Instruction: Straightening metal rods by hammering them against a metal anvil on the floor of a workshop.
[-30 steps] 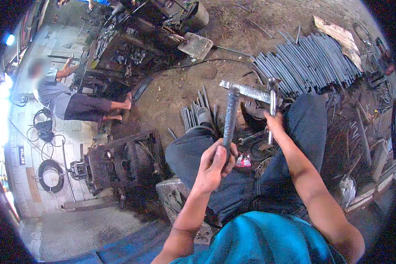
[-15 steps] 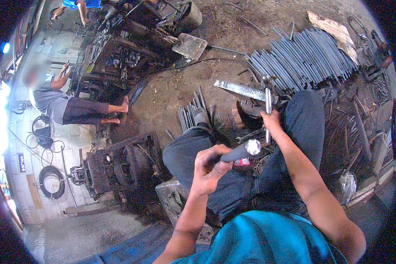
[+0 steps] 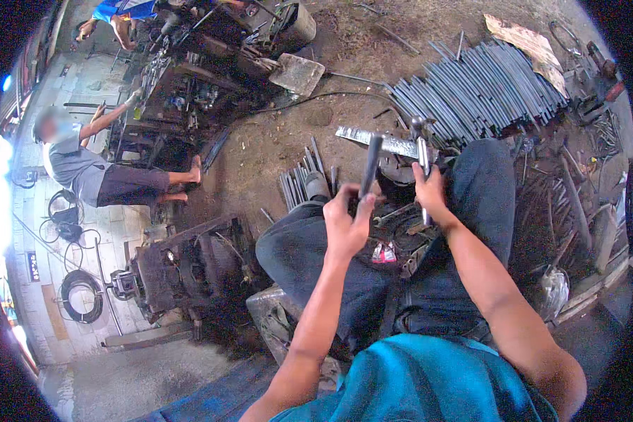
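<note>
My left hand [image 3: 347, 221] is closed around a short dark metal rod [image 3: 373, 163], which stands nearly upright above my knees. In my right hand [image 3: 431, 191] is a hammer [image 3: 422, 149], gripped by its handle with the metal head up. Behind both hands lies a shiny flat metal strip [image 3: 359, 136], partly covered by the rod and the hammer. A dark block [image 3: 399, 171] shows beneath the strip. Between my legs are a wrench [image 3: 395, 214] and a small red and white packet [image 3: 383, 252].
Many grey rods [image 3: 478, 91] lie piled at the far right, with a smaller bundle [image 3: 293, 184] beyond my left knee. A shovel [image 3: 297, 74] lies farther off. On the left are a dark machine [image 3: 197, 271], a co-worker [image 3: 84, 165] and another person [image 3: 123, 10].
The rod in my left hand has swung from pointing its bright end at me to standing upright, and that hand moved farther away. My right hand stays on the hammer. The co-worker's arm reaches out.
</note>
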{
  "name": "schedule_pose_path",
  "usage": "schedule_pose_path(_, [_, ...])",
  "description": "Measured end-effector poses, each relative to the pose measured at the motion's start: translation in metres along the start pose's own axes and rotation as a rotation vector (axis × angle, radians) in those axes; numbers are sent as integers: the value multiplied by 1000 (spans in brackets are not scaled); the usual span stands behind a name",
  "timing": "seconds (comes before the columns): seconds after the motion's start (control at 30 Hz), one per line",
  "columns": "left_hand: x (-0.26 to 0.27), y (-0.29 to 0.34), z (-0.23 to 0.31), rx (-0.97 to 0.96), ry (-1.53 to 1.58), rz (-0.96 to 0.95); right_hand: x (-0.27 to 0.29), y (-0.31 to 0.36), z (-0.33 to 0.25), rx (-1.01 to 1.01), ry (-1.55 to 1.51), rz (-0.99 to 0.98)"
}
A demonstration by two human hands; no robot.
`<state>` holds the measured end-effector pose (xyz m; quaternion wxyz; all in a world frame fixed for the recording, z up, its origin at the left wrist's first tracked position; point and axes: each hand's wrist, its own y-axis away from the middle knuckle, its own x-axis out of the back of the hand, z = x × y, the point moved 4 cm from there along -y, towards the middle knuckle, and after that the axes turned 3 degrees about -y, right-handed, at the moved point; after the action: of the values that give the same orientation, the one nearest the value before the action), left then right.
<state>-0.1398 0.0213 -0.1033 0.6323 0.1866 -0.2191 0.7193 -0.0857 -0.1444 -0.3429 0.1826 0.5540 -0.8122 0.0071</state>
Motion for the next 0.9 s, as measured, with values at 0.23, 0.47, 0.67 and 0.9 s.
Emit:
schedule_pose_path(0.23, [-64, -26, -126, 168, -407, -19, 19, 10, -47, -32, 228, -146])
schedule_pose_path(0.47, [-88, -1, -182, 302, -412, -159, 14, -2, -41, 33, 110, -189])
schedule_pose_path(0.67, [-93, 3, -194, 186, -248, -90, 14, 2, -40, -525, -361, -309])
schedule_pose_path(0.9, [-79, 0, -172, 251, -281, -117, 6, 3, -39, -748, -475, -433])
